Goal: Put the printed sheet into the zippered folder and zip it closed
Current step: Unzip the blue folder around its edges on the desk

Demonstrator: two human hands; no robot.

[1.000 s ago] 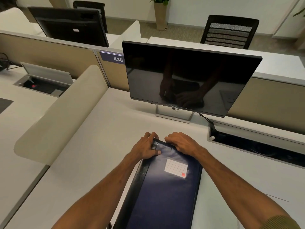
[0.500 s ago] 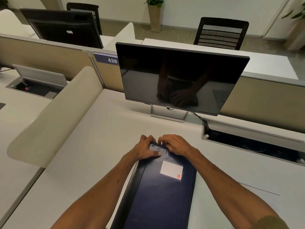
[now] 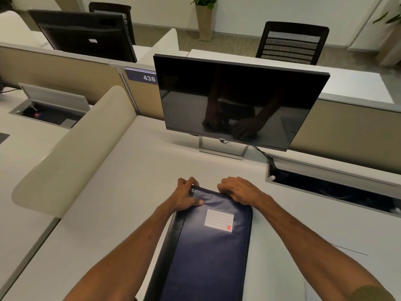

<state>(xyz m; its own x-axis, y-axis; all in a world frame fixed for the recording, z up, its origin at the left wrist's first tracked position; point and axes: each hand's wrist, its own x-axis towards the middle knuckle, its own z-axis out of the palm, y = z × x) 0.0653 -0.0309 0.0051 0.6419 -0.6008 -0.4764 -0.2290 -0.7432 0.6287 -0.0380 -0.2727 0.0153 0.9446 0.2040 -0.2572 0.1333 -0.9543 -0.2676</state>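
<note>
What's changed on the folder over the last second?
The right hand has slid rightward along the far edge of the folder, widening its gap from the left hand; the zipper pull is hidden. The left hand still grips the far-left corner; the folder lies where it was.

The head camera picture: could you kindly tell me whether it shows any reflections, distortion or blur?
Head view: the dark monitor mirrors the left hand and right hand at the folder; the wide-angle lens tilts the partition lines; focus looks sharp, lighting soft.
</note>
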